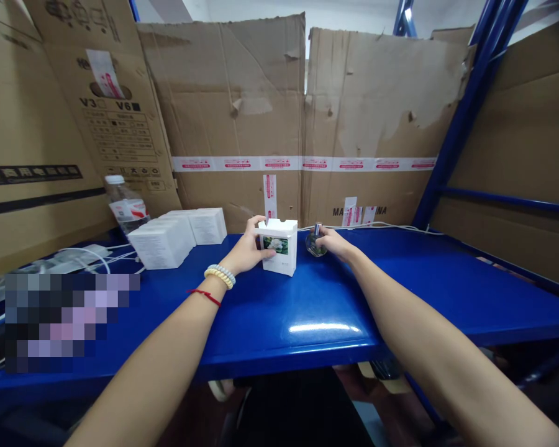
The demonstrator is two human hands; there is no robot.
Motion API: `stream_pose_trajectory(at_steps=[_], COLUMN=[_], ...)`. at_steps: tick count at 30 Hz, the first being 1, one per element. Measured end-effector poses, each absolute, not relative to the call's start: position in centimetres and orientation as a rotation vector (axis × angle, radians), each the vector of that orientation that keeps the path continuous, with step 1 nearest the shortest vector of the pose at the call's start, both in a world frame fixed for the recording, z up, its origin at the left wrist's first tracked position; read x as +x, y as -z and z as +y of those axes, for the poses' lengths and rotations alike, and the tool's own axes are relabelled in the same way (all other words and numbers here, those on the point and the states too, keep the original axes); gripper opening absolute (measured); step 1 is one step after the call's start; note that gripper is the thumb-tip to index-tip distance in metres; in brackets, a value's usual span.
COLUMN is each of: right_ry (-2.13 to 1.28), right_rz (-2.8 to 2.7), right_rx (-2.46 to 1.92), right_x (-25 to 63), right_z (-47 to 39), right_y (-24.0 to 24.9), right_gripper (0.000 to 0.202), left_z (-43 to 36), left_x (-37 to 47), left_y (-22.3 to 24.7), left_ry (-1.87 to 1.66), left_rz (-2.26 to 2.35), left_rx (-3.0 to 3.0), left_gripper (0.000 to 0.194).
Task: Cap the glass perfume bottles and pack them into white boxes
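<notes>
A white box (279, 254) with a green floral picture stands upright on the blue shelf surface (279, 310), its top edge notched. My left hand (250, 247) grips it from the left, thumb across the front and fingers behind. Just right of the box, my right hand (331, 242) is closed on a small rounded glass bottle (315, 243) with a shiny cap, held close to the surface. A gap separates the bottle from the box. The bottle's right side is partly covered by my fingers.
Several white boxes (156, 245) stand together at the left, before a plastic water bottle (127, 205). White cables (90, 253) and a blurred patch lie farther left. Cardboard panels (233, 112) line the back; a blue metal post (466, 118) rises at the right.
</notes>
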State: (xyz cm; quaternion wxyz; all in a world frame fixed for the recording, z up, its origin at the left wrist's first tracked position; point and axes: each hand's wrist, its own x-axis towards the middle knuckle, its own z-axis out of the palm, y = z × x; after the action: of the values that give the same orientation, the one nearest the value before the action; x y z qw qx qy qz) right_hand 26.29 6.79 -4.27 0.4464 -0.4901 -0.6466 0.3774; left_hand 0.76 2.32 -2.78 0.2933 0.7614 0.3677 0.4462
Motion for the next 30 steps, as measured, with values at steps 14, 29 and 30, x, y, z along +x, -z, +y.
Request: stream_pose_trajectory(at_steps=[14, 29, 30], right_ry=[-0.247, -0.864, -0.891], right_rz=[-1.335, -1.508, -1.482], right_rx=[-1.099, -0.904, -0.89], right_x=[25.8, 19.5, 19.5], right_z=[5.7, 2.7, 2.8], right_y=[1.7, 1.7, 1.7], right_gripper=[0.036, 0.036, 0.037], left_z=[3.3, 2.9, 2.9], left_x=[1.0, 1.9, 1.9], left_y=[3.4, 2.7, 2.6], left_ry=[-1.131, -1.215, -1.229], left_rz=[0.875, 1.078, 1.06], left_rx=[1.789, 1.655, 1.583], left_gripper=[0.066, 0.028, 0.026])
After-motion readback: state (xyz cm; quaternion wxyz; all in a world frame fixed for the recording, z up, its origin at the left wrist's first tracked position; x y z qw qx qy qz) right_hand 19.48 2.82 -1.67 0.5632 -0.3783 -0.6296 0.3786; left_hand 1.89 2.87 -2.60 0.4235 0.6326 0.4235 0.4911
